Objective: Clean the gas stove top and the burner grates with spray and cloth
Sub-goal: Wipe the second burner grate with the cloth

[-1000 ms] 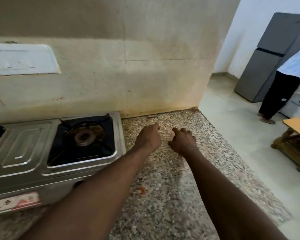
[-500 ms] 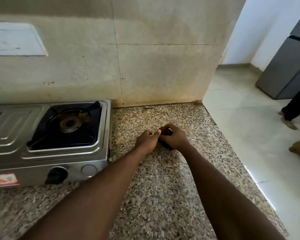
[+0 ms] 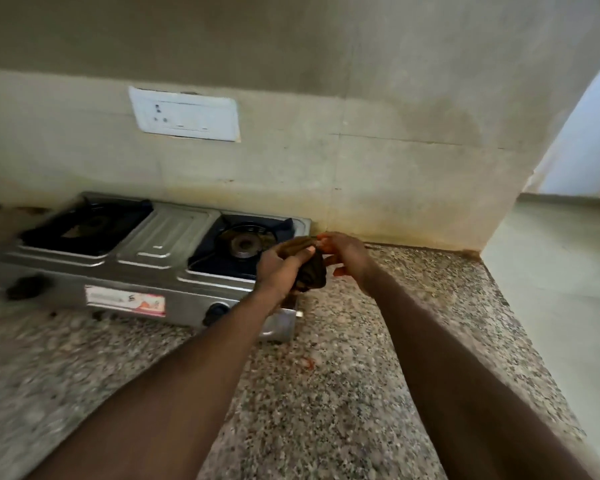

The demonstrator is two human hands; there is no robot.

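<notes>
Dark cloth (image 3: 310, 276) is held in the air at the right end of the stove (image 3: 167, 233), above the worktop (image 3: 361, 375). Left hand (image 3: 278, 268) fingers are clenched round its middle; right hand (image 3: 349, 258) pinches its upper end. No spray bottle in view. Grates (image 3: 219, 259) look unwiped: cleaning judged not yet begun

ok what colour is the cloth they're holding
Dark brown, almost black. The cloth shows best in the head view, the only one.
</notes>
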